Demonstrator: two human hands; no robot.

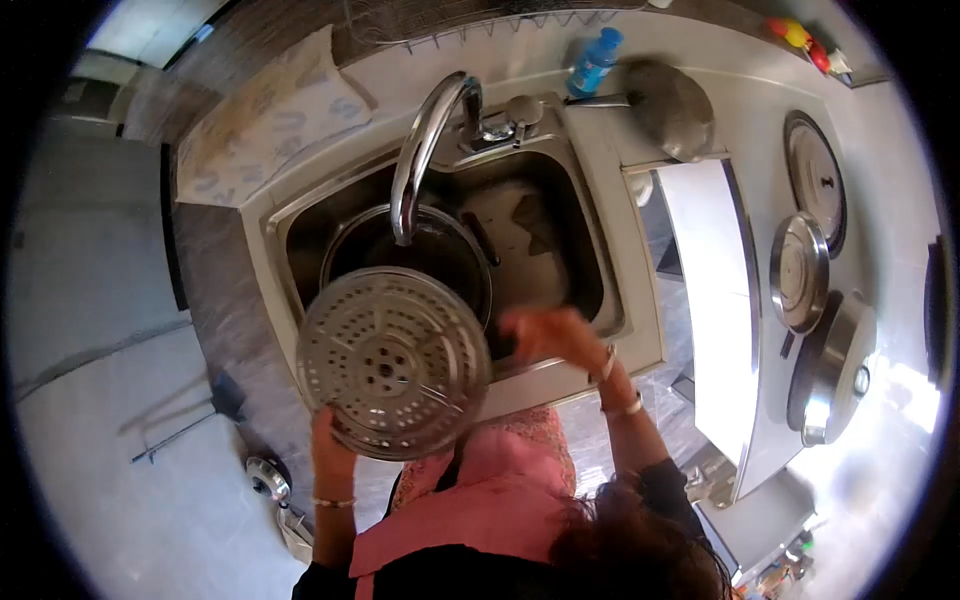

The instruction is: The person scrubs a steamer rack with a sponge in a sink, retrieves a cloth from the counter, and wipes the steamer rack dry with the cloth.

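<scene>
My left hand (333, 450) grips the near-left rim of a round steel steamer tray (430, 350) pierced with many holes. The tray is tilted over the front of the sink (520, 372). To its right, my right hand (548, 335) is smeared by motion above the sink's front edge, apart from the tray as far as I can see; its fingers do not show clearly. Behind the tray, a large round pot (478, 262) stands in the left basin, partly hidden. A curved chrome faucet (418, 165) reaches over the pot.
A blue bottle (594, 64) and a pan (668, 108) are behind the sink on the right. Several lids and pans, among them a round lid (815, 170) and a steel pan (800, 270), stand along the right wall. A patterned cloth (275, 125) lies at the left.
</scene>
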